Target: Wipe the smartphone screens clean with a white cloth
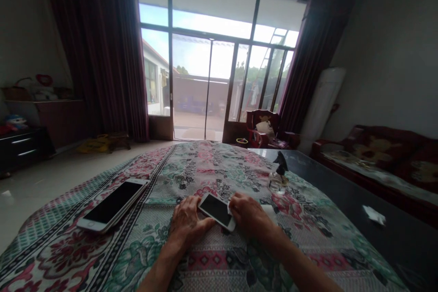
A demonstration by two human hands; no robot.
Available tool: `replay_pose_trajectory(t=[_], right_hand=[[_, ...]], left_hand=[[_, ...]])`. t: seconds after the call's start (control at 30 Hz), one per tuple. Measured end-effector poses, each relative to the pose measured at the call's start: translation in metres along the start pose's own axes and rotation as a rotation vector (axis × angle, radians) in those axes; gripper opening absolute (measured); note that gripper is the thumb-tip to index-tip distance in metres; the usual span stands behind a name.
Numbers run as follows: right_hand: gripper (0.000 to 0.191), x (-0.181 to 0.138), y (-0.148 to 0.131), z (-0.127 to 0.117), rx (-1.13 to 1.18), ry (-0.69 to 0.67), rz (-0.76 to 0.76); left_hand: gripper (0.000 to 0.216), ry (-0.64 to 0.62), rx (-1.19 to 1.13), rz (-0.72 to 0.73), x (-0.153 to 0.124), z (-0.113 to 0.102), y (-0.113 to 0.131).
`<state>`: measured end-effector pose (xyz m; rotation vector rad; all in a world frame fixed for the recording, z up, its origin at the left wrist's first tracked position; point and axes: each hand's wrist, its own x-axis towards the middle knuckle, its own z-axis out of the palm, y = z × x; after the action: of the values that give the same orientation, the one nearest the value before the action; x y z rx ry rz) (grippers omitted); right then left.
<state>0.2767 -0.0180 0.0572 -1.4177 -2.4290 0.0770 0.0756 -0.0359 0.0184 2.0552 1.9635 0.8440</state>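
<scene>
A white smartphone with a dark screen lies tilted on the patterned tablecloth, between my two hands. My left hand grips it along its left side, thumb at the lower edge and fingers at the upper corner. At the phone's right edge, my right hand has its fingers bent together. A small white bit, tissue or cloth, shows at those fingertips; most of it is hidden. Beyond my right wrist a flat white piece lies on the cloth, partly covered.
Left of my hands rests a stack of larger white devices, a dark screen on top. A clear spray bottle with a black head stands to the right. Crumpled white paper lies on a dark tabletop. A wooden sofa stands beyond.
</scene>
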Motion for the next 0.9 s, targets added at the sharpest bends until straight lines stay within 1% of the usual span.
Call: replay_pose_trajectory(t=[0.13, 0.27, 0.43, 0.57, 0.73, 0.9], right_hand=[[0.017, -0.003, 0.005, -0.008, -0.038, -0.049, 0.081], [0.017, -0.004, 0.009, -0.007, -0.039, -0.074, 0.125], [0.019, -0.001, 0.013, 0.002, 0.012, -0.037, 0.117], [0.018, 0.004, 0.017, 0.009, 0.084, 0.013, 0.129], [0.017, 0.009, 0.014, 0.014, 0.213, 0.071, 0.07], [0.016, 0.007, 0.012, 0.015, 0.221, 0.073, -0.003]], left_hand=[[0.049, 0.022, -0.012, 0.012, 0.0, 0.002, -0.001], [0.045, 0.034, -0.036, 0.034, 0.001, 0.004, -0.006], [0.037, 0.056, -0.03, 0.069, 0.002, 0.004, -0.009], [0.038, 0.085, -0.007, 0.103, 0.0, 0.003, -0.008], [0.04, 0.107, -0.002, 0.109, -0.002, 0.005, -0.008], [0.041, 0.11, -0.023, 0.117, -0.001, 0.006, -0.01]])
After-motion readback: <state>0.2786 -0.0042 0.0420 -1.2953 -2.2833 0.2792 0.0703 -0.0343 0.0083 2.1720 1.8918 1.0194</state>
